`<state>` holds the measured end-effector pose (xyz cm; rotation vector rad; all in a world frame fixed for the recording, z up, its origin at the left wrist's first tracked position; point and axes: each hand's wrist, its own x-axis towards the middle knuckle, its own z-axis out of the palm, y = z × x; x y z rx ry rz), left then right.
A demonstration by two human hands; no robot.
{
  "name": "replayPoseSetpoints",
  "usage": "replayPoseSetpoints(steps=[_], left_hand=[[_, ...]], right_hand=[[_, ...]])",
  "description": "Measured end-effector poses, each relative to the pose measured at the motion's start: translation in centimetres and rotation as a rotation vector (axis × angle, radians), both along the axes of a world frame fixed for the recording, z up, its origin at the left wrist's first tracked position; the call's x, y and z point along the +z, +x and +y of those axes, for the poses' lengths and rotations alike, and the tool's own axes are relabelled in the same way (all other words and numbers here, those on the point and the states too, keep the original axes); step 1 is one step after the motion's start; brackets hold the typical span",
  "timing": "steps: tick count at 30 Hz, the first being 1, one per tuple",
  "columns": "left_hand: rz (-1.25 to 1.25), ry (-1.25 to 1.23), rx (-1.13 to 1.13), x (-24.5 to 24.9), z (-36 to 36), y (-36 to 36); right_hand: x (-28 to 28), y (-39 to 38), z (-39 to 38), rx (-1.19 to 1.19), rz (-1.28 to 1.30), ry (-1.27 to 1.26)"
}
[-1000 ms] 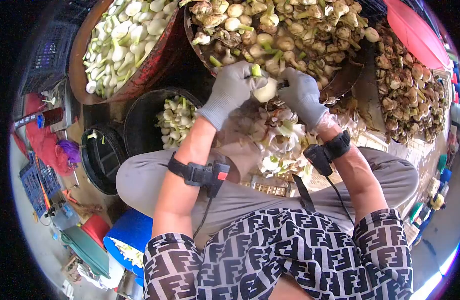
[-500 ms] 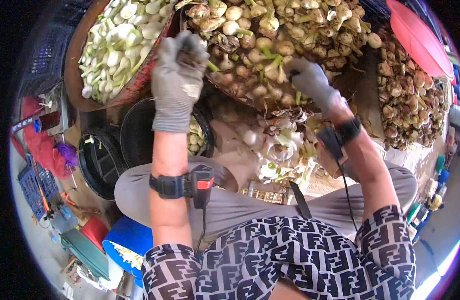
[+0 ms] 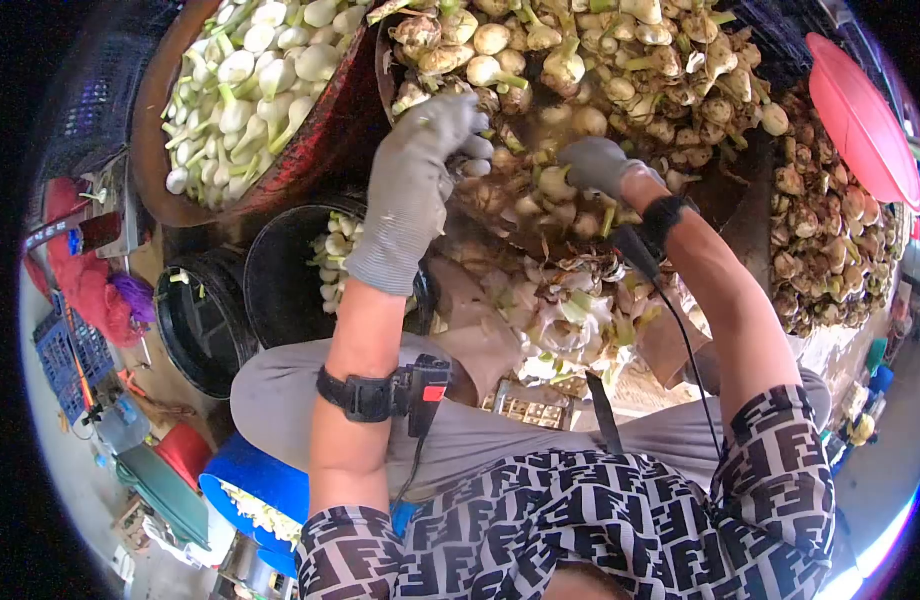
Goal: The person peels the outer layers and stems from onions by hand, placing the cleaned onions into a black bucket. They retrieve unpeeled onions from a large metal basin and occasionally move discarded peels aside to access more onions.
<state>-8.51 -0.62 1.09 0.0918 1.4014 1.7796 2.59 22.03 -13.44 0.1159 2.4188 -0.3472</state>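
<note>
My left hand [image 3: 420,165], in a grey glove, is above the near left rim of a wide tub of murky water. Its fingers curl together, and what they hold, if anything, is hidden. My right hand [image 3: 600,165], also gloved, is low over the water. Its fingers close on a pale garlic bulb [image 3: 555,184] at their tips. Soil-stained garlic bulbs [image 3: 635,60] with short green stems heap up in the far part of the tub; others lie in the water between my hands.
Cleaned white bulbs [image 3: 245,95] fill a red-sided bin at left. Beside it stands a black bucket [image 3: 280,275] with more bulbs. Peeled skins [image 3: 570,310] pile between my legs. A pink basin [image 3: 860,120] and brown bulbs [image 3: 830,230] are at right.
My left hand has moved right and slightly down, over the tub's edge. My right hand has shifted a little left and down, onto a pale bulb.
</note>
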Motion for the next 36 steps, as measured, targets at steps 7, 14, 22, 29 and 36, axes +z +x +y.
replayPoseSetpoints(steps=[7, 14, 22, 29, 36], left_hand=[[1.13, -0.323, -0.518, -3.3, 1.0, 4.3], [0.995, -0.368, -0.439, -3.4, 0.2, 6.6], [0.941, -0.258, -0.42, -2.6, -0.1, 6.4], [0.377, 0.065, -0.34, -4.7, -0.9, 5.2], [-0.049, -0.112, -0.308, -2.2, -0.7, 5.1]], right_hand=[[11.2, 3.7, -2.8, -0.765, 0.31, -0.784], [11.0, 5.6, -8.3, -1.227, 0.521, -1.119], [12.8, 6.5, -8.6, -1.288, 0.467, -1.177], [11.8, 6.8, -8.7, -1.215, 0.508, -0.987], [11.1, 6.8, -9.8, -0.999, 0.738, -0.814]])
